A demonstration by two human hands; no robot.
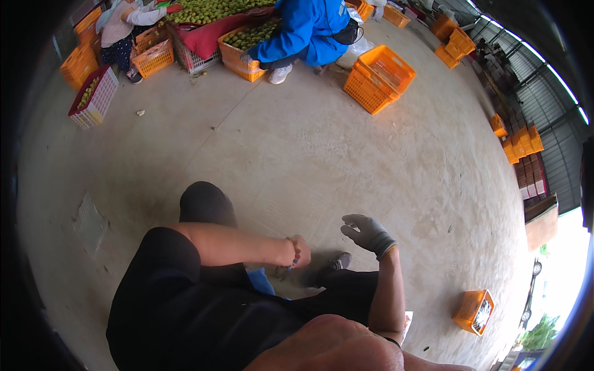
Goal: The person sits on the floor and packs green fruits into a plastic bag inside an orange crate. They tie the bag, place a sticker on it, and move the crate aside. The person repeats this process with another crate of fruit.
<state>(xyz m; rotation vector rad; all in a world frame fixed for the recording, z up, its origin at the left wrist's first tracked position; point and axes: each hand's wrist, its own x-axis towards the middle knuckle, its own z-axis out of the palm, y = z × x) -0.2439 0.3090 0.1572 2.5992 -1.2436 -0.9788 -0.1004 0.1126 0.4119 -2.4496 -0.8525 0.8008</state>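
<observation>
My left forearm reaches across my dark-clothed lap, with a beaded bracelet (295, 252) at the wrist. My bare left hand (304, 250) bends downward past it; its fingers are hidden, so I cannot see whether it holds anything. My right hand (369, 234) wears a grey knit glove and is raised above the concrete floor (297, 171). Its thumb and fingers are apart, with nothing between them. Below and left of that glove is a dark shoe (342, 261). A blue item (262, 281) shows partly beneath my left forearm; I cannot tell what it is.
Ahead, a person in a blue jacket (301, 37) crouches by an orange crate (241, 65) of green fruit. Another person (123, 32) works beside a fruit heap (204, 11). Stacked orange crates (378, 79) stand ahead right; one crate (468, 310) sits at lower right. A flat sheet (89, 222) lies left.
</observation>
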